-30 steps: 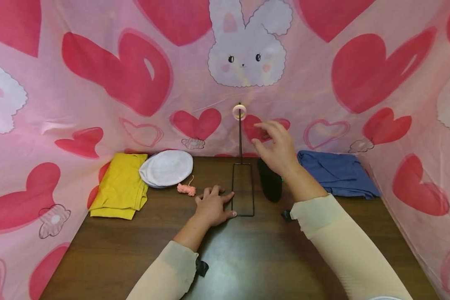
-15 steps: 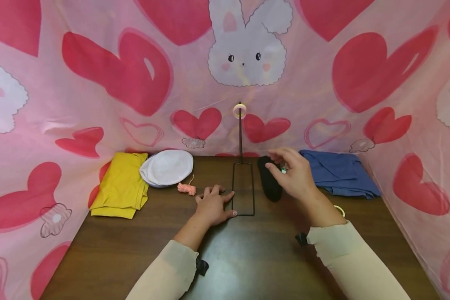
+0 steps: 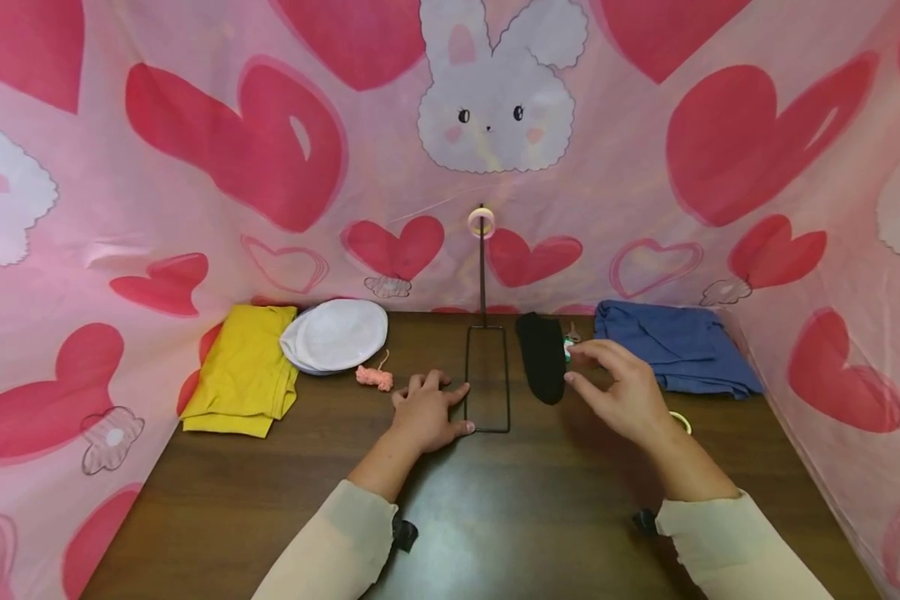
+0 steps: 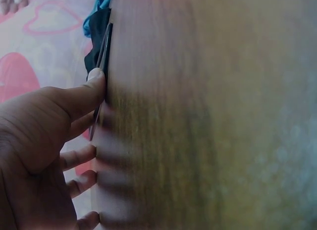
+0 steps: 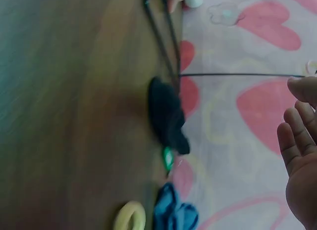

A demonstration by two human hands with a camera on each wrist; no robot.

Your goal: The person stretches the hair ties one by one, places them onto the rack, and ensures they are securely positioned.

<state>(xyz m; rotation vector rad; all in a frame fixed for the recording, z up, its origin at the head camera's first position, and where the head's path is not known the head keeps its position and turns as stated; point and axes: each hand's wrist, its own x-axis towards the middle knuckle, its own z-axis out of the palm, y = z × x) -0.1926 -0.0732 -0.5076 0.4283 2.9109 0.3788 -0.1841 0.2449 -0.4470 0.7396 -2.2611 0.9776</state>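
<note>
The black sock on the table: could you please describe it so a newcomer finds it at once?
Start at the thin wire stand at the table's middle. Just right of its base lies the black sock, lengthwise, with the right hand beside it. It is the only black cloth; the folded cloth to its right is blue.

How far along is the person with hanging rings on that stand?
One ring already sits atop the wire stand. The left hand presses on the stand's base. The right hand hovers empty over the table. A yellow ring by that wrist and a green item near the black sock still lie there.
</note>
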